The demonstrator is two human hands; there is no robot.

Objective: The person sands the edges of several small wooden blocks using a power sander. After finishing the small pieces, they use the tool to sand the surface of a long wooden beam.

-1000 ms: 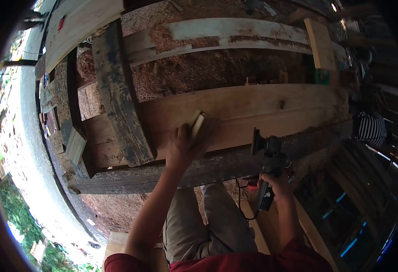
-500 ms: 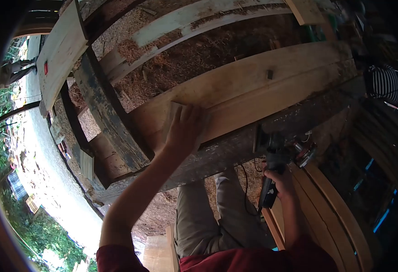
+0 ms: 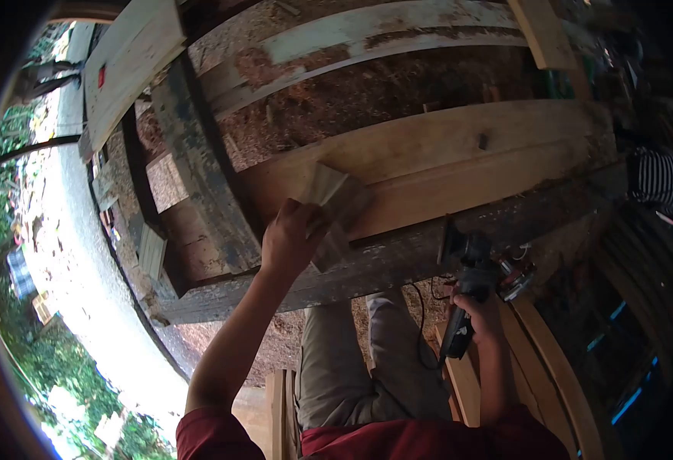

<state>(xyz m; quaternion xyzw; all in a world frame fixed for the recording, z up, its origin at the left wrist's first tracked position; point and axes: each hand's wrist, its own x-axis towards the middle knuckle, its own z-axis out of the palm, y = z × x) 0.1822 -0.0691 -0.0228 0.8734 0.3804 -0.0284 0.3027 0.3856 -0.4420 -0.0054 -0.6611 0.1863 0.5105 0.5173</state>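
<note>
My left hand (image 3: 294, 238) grips the edge of a short wooden piece (image 3: 325, 185), held tilted over a long pale board (image 3: 428, 142). Motion blurs part of that piece. The board lies along the near side of the workbench. Off the bench's front edge, my right hand (image 3: 480, 316) is wrapped round the body of a dark corded angle grinder (image 3: 470, 280). Its disc end points up toward the dark front beam (image 3: 398, 257), and its cord hangs by my leg.
A weathered crosspiece (image 3: 198, 153) spans the bench at left, with a plywood panel (image 3: 133, 69) beyond it. Wood shavings (image 3: 313, 103) cover the ground between the beams. Long planks (image 3: 551, 368) lie at my right, and striped cloth (image 3: 658, 180) shows at far right.
My left hand has lifted the short wooden piece off the board and tilted it, drawing back toward me. My right hand still holds the grinder. The view has shifted slightly.
</note>
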